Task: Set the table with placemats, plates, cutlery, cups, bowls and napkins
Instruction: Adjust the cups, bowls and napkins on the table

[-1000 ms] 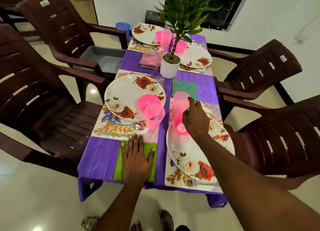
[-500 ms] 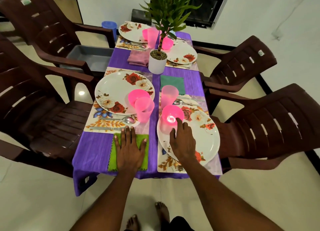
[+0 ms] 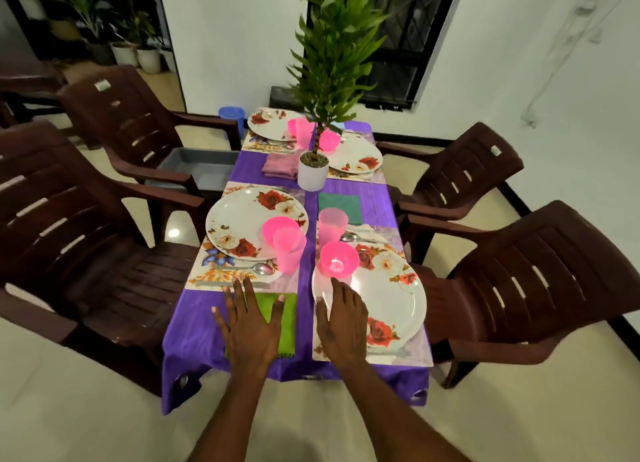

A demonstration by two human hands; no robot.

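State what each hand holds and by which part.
Nothing is held. The left hand rests flat on the green napkin; the right hand lies open over the plate.

Left hand [image 3: 250, 326] flat, fingers spread, pressing on green napkin [image 3: 284, 319]. Right hand [image 3: 343, 323] open over near edge of floral plate [image 3: 391, 302]. Pink bowl [image 3: 338, 259] just beyond right fingertips [image 3: 335, 283], spoon [image 3: 260, 268] just beyond left ones.

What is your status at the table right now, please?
Left hand flat on green napkin. Right hand open over near plate. Nothing in the way.
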